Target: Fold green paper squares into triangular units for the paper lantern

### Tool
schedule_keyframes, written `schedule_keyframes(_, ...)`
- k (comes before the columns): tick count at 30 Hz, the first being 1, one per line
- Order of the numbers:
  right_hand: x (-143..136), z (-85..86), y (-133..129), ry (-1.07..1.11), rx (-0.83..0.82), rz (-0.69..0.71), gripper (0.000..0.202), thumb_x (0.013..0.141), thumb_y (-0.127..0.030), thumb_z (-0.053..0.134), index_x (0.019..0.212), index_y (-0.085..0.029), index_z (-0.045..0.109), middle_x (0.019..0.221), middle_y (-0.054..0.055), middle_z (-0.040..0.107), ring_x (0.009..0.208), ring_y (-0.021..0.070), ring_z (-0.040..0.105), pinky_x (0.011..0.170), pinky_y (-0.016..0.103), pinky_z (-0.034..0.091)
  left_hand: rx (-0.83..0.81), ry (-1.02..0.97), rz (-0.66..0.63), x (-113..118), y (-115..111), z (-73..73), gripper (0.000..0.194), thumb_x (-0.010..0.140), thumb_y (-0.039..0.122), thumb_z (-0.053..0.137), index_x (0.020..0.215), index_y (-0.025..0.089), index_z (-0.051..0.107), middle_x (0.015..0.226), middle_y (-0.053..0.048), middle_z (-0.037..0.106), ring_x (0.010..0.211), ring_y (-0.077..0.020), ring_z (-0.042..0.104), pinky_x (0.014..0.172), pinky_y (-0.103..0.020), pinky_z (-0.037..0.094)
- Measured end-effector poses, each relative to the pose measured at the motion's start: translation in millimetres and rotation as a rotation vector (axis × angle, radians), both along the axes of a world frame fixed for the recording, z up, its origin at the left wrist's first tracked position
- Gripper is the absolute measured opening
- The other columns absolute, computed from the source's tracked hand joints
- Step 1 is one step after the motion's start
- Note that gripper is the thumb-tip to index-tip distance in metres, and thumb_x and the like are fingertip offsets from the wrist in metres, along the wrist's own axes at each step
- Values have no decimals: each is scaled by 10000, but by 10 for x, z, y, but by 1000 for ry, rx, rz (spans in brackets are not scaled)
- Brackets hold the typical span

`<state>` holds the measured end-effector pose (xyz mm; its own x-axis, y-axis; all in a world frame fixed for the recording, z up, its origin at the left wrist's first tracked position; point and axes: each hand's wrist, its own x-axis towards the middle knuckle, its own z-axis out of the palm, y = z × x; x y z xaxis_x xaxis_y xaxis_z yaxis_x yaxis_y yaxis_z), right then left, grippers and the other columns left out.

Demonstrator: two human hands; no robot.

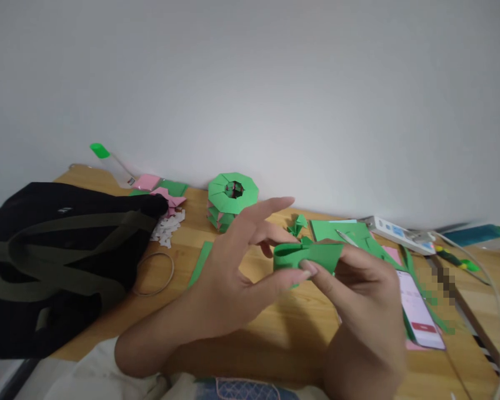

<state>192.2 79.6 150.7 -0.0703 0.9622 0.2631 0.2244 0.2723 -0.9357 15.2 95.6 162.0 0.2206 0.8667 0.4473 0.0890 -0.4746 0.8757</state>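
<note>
A folded, looped green paper strip [325, 256] is held up over the table between both hands. My right hand [369, 303] pinches it, thumb on the near face and the other fingers curled behind it. My left hand [229, 278] has its thumb and a bent finger at the loop's left end, while the index finger is stretched out above. The two thumb tips meet at the strip's lower edge. Behind the hands stands a green and pink folded-paper ring [217, 191], with a small green folded-paper piece [298, 224] to its right.
A black bag [62, 261] covers the table's left side, beside a pink folded-paper piece [173, 201], white scraps [166, 228] and a thin ring [173, 272]. On the right lie green paper sheets [323, 230], a pen [346, 238], a power strip [400, 233], and a phone [420, 311].
</note>
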Motion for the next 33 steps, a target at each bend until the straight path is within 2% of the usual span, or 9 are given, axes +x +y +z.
schedule_keyframes(4, -23, -18, -37, 77, 6, -52, 241, 780, -141, 714, 943, -319, 721, 759, -43, 683, 718, 144, 621, 653, 269, 501, -48, -210, -17, 29, -17, -84, 522, 777, 121, 700, 1230, 314, 526, 884, 28, 701, 854, -156, 670, 773, -274, 564)
schedule_keyframes(7, -23, -15, -41, 91, 36, -22, 241, 771, -132, 723, 928, -315, 718, 795, -56, 705, 721, 124, 633, 674, 245, 508, -44, -295, -41, 27, -22, -128, 494, 788, 98, 684, 1223, 292, 556, 884, 17, 701, 846, -151, 682, 772, -256, 563)
schedule_keyframes(13, -29, 14, -28, 61, 94, -4, 178, 778, -126, 713, 869, -279, 698, 802, -64, 696, 740, 95, 620, 678, 204, 500, -18, -249, -62, 6, -32, -95, 484, 817, 56, 634, 1232, 292, 551, 939, 17, 706, 891, -142, 689, 776, -230, 556)
schedule_keyframes(19, -81, 45, -8, 73, 180, -22, 194, 742, -88, 736, 822, -258, 687, 799, -55, 665, 780, 108, 591, 694, 240, 488, 81, -118, -32, -4, -49, -70, 501, 828, 58, 621, 1254, 303, 521, 933, 22, 729, 888, -149, 700, 829, -268, 545)
schedule_keyframes(26, -89, 32, 6, 106, 159, -18, 166, 750, -87, 728, 797, -240, 683, 753, -46, 658, 727, 120, 588, 669, 269, 474, 71, -129, -59, -13, -68, -66, 490, 839, 48, 607, 1263, 275, 515, 975, 24, 726, 931, -111, 691, 858, -205, 534)
schedule_keyframes(33, -111, 19, 0, 94, 159, -45, 159, 760, -97, 719, 796, -247, 682, 765, -43, 655, 748, 117, 586, 646, 249, 474, 62, -129, -32, -3, -64, -72, 479, 826, 53, 625, 1248, 261, 536, 956, 27, 738, 920, -108, 691, 857, -201, 526)
